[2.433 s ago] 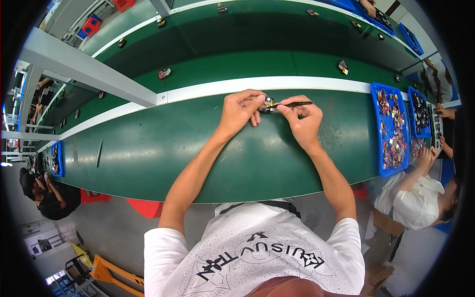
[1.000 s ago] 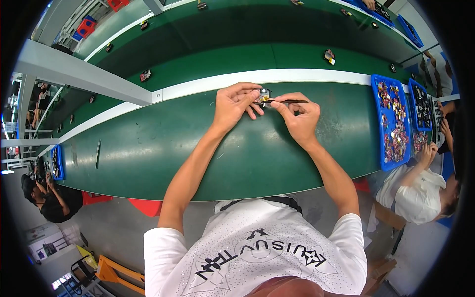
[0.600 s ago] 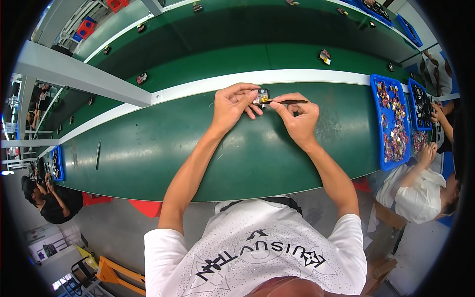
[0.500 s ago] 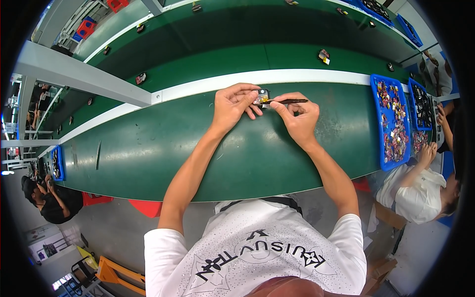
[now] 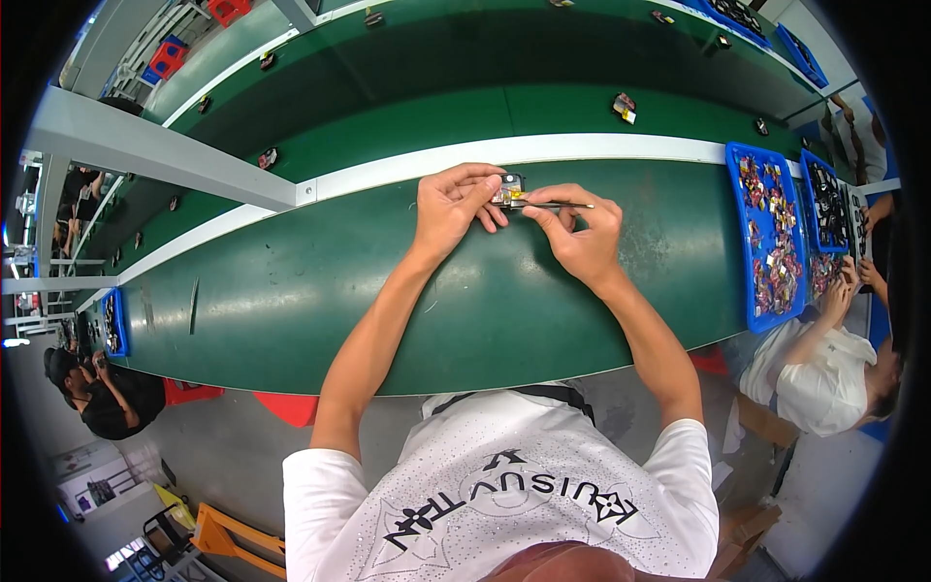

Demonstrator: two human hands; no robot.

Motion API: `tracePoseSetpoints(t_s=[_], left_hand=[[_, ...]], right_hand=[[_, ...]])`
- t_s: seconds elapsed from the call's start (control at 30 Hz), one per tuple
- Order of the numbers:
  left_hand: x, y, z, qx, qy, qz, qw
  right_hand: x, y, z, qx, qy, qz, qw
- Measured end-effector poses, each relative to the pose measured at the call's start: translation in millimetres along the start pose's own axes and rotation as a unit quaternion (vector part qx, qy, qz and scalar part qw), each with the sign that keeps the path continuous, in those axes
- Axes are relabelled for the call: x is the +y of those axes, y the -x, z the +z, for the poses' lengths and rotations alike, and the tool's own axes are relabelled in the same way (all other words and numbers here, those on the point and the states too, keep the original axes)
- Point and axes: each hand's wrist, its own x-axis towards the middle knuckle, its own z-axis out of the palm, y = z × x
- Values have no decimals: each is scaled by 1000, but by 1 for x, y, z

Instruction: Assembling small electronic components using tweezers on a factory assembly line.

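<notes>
My left hand [image 5: 454, 211] is closed round a small black-cased electronic device [image 5: 511, 181] with silver and yellow parts showing inside. The thumb presses on its near side. In my right hand [image 5: 589, 233] thin dark tweezers [image 5: 562, 205] are pinched between thumb and fingers, lying nearly level. Their left end reaches the yellow part of the device; whether they grip anything there is too small to tell. Both hands hover over the green worktable [image 5: 543, 320], close to its white far edge.
Beyond the white rail [image 5: 407, 165], a green conveyor belt [image 5: 465, 112] carries scattered small devices, one a black and yellow unit [image 5: 624, 109]. A blue tray [image 5: 752, 242] of small colourful parts stands at right, near a co-worker [image 5: 824, 378]. A thin strip [image 5: 193, 306] lies at left.
The devices on the belt have shifted left. My right hand has turned the tweezers slightly, and both hands have moved a little left. The co-worker's hands at right have moved.
</notes>
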Motion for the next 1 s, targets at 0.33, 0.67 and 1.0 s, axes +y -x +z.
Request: tracePoseSetpoints(t_s=[0.33, 0.67, 1.0], left_hand=[[0, 2, 7, 5, -30, -1, 1000], [-1, 2, 8, 6, -95, -2, 995], [-1, 1, 9, -19, -119, -7, 993]], right_hand=[[-4, -5, -3, -13, 14, -62, 998], [4, -2, 0, 10, 4, -118, 993], [4, 0, -4, 36, 26, -115, 992]])
